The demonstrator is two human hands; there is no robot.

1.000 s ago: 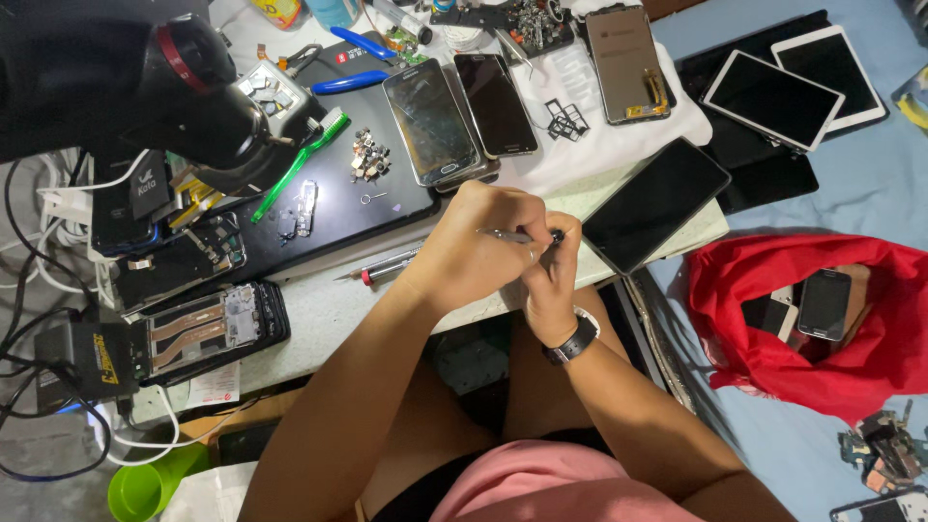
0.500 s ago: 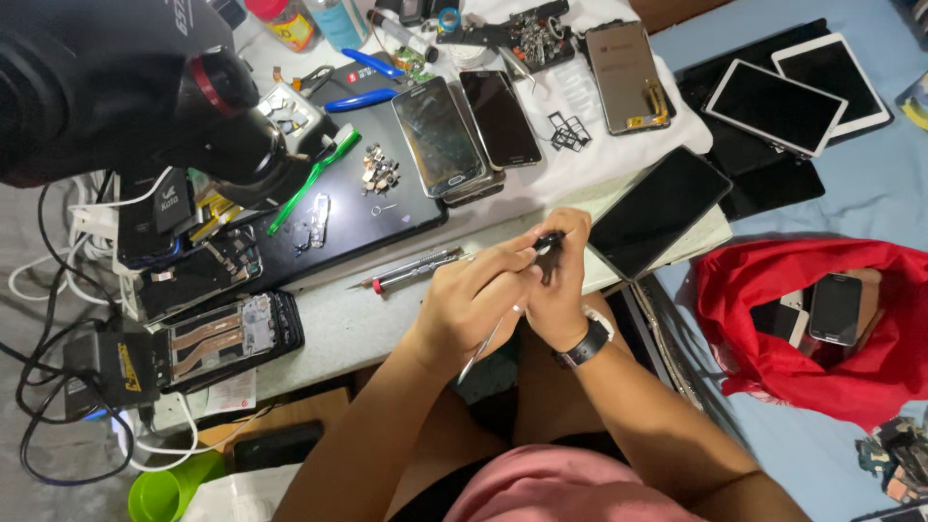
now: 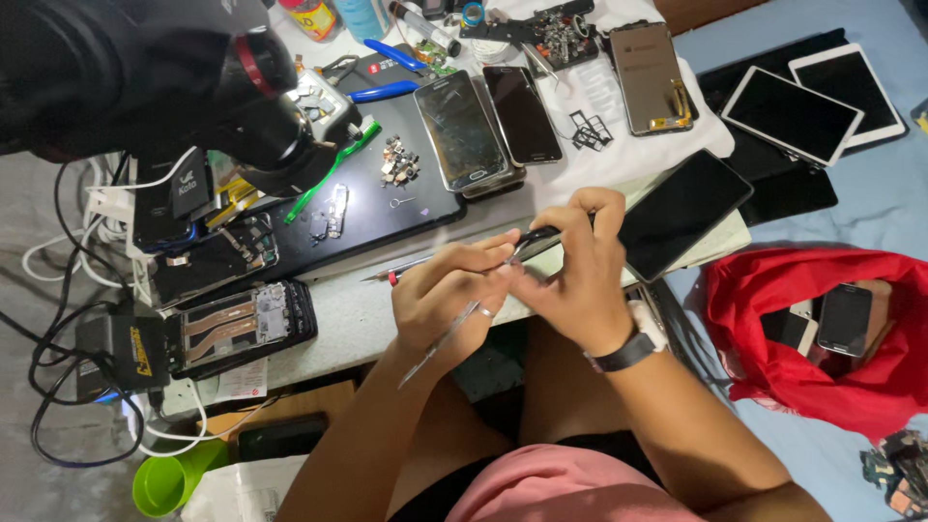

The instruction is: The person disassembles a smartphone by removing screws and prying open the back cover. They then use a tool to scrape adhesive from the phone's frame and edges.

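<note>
Two hands: both closed, meeting over the front edge of the pale worktop (image 3: pixel 358 319).
Left hand (image 3: pixel 449 295): fingers pinched on thin silver metal tweezers (image 3: pixel 440 343), their long end slanting down toward the lap.
Right hand (image 3: pixel 570 275): wearing a dark wristband, fingers closed round a small dark part (image 3: pixel 536 235) (too small to tell what kind), held just above the table edge.
Contact: tweezer tips and part come together between the fingertips; the exact join is hidden.
Near the grip: a red-ended slim screwdriver (image 3: pixel 401 271) lies untouched on the worktop, beside a black glass phone panel (image 3: pixel 681 213).
Further out: a black work mat (image 3: pixel 387 208) carries loose screws and small pieces; an opened phone with exposed copper-coloured insides (image 3: pixel 237 324) rests at the left.
Progress (a judgement): disassembly appears done on several handsets; the held part is mid-handling, not yet set down or fitted.
Left undone: opened phone unclosed, loose pieces unsorted.
</note>
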